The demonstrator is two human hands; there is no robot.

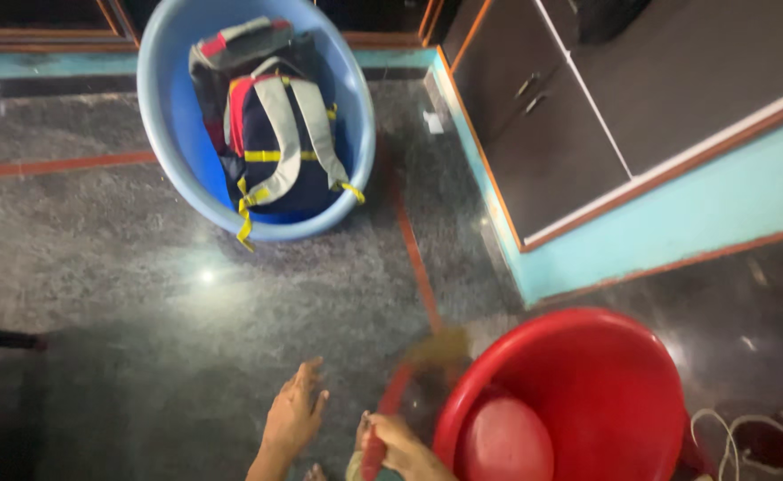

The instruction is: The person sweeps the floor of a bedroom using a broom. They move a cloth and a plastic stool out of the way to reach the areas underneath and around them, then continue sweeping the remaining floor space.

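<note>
Broom [402, 379] with a red handle was the thing in your grasp: your right hand [393, 443] was closed around the handle low in the view, and the brownish bristle end swung blurred over the grey stone floor [142, 294], just left of the red tub [578, 392]. From the look of it, you had a light, stiff stick with a soft, springy head; it would handle easily one-handed, and the smooth handle seemed best taken where you held it, well back from the bristles. The blur hid how far the bristles pressed on the floor.

Your left hand [295, 414] hung open beside it, fingers spread, holding nothing, above bare floor.

The red tub stood close on your right with a round reddish basin or lid [505, 443] lying inside it. Well apart, at the top of the view, a pale blue tub [164, 98] held a dark navy backpack [271, 134] with grey shoulder straps, red trim and yellow webbing, one yellow strap end trailing over the rim. A dark cabinet [543, 142] on a turquoise plinth ran along the right. White cord [721, 436] lay coiled at the lower right. No packages or signs were legible; a small pale scrap [433, 122] lay by the cabinet foot.
</note>
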